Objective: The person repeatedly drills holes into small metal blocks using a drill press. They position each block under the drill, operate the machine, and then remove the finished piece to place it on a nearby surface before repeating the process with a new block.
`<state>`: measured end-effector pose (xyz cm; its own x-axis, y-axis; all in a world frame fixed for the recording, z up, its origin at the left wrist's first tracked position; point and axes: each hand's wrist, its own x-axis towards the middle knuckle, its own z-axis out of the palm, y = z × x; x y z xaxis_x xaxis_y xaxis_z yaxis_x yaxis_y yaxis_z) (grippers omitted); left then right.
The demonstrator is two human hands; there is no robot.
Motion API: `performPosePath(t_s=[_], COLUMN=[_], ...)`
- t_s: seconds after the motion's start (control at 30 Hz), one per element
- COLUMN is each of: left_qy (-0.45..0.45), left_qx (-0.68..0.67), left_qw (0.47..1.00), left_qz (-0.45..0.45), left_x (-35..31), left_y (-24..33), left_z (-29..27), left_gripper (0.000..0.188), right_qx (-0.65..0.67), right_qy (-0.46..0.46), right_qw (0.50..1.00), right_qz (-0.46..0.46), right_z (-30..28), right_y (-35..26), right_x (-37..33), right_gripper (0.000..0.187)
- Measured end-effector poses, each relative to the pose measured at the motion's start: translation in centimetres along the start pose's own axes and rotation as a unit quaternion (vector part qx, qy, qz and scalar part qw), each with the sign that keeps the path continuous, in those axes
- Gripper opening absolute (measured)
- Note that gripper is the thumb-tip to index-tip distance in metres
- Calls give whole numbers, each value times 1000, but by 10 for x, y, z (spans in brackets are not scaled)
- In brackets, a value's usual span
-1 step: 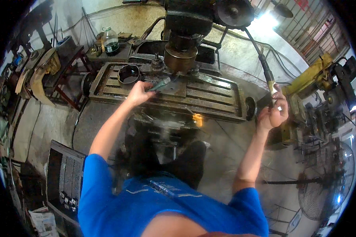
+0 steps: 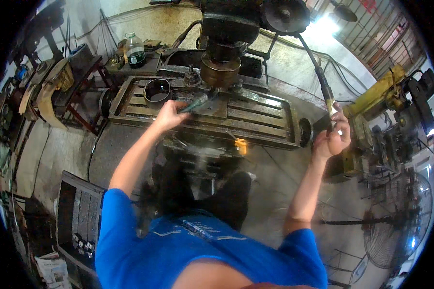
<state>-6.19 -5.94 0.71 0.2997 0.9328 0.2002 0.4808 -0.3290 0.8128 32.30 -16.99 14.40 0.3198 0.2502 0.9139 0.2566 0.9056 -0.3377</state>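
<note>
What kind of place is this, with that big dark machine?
Probably a metalworking workshop. The big dark machine looks like a drill or mill, above a slotted metal table. The person's right hand grips its long handle.

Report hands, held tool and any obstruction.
Left hand gripping dark-green tool. Right hand on pale lever grip. Tool's far end near spindle. Dark bowl nearby on slotted table.
</note>
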Motion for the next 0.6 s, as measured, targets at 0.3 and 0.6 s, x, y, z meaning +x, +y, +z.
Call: performPosePath(t_s=[0.3,0.6], left_qy=[38,43], left_qx=[176,265], left_qw=[983,959], left_qz=[31,87], left_x=[-10,-16], left_y=[13,23], left_z=[8,13], left_gripper=[30,32], right_qx=[0,-6], right_qy=[-2,6], right_qw=[1000,1000], right_qz=[22,26], right_z=[-9,-5], right_y=[10,5], right_x=[-16,-1], right_gripper=[10,12])
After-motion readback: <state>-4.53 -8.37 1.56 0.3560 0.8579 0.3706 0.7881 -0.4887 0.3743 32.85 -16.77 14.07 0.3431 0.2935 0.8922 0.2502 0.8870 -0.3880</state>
